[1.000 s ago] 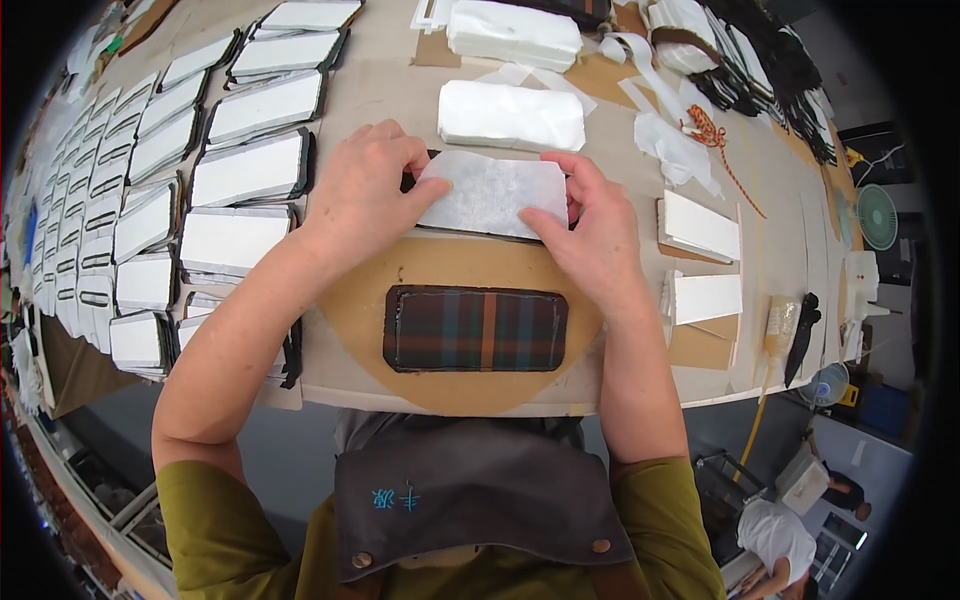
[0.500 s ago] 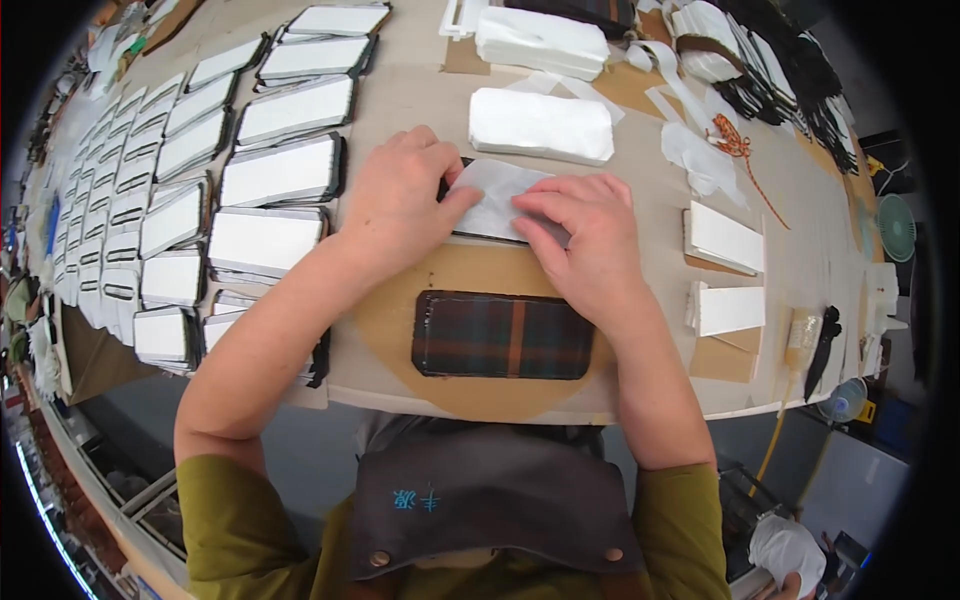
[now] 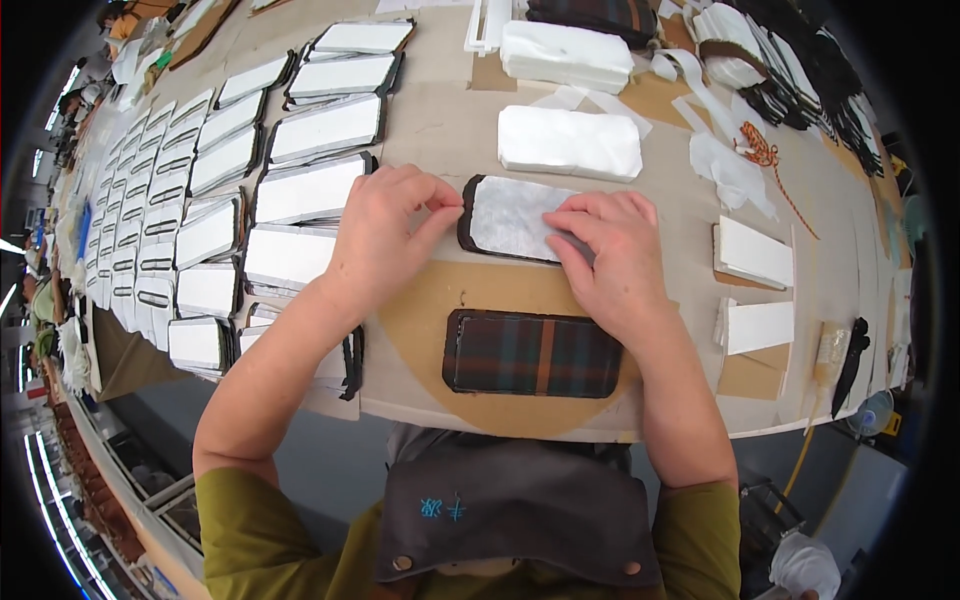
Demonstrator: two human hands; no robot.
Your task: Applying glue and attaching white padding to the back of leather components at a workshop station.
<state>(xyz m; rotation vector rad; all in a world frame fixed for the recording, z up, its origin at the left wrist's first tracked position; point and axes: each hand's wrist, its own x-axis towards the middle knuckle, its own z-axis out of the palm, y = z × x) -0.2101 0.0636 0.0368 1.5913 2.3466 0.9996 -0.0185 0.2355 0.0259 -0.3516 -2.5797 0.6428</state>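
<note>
A thin white sheet [image 3: 515,215] lies flat on a dark, round-cornered panel [image 3: 468,225], whose dark border shows along the left end and lower edge. My left hand [image 3: 390,225] is at that left end, thumb and forefinger pinched together close against the border; what is between the tips is too small to make out. At the other end, my right hand [image 3: 620,250] covers the corner with its fingers and thumb closed on the sheet. Nearer to me, a dark plaid panel [image 3: 500,355] with an orange stripe rests on a round-edged tan board [image 3: 420,290].
Rows of white-topped, black-edged stacks [image 3: 300,190] fill the left side. Beyond the sheet stand white stacks [image 3: 570,142]. Small white pieces [image 3: 755,250], an orange cord [image 3: 760,145], a bottle [image 3: 830,355] and a black tool [image 3: 852,365] lie to the right.
The white sheet, earlier lifted and crumpled between my hands, now lies smooth over the panel. My left hand has drawn off the sheet to the panel's left end. The whole view has shifted slightly.
</note>
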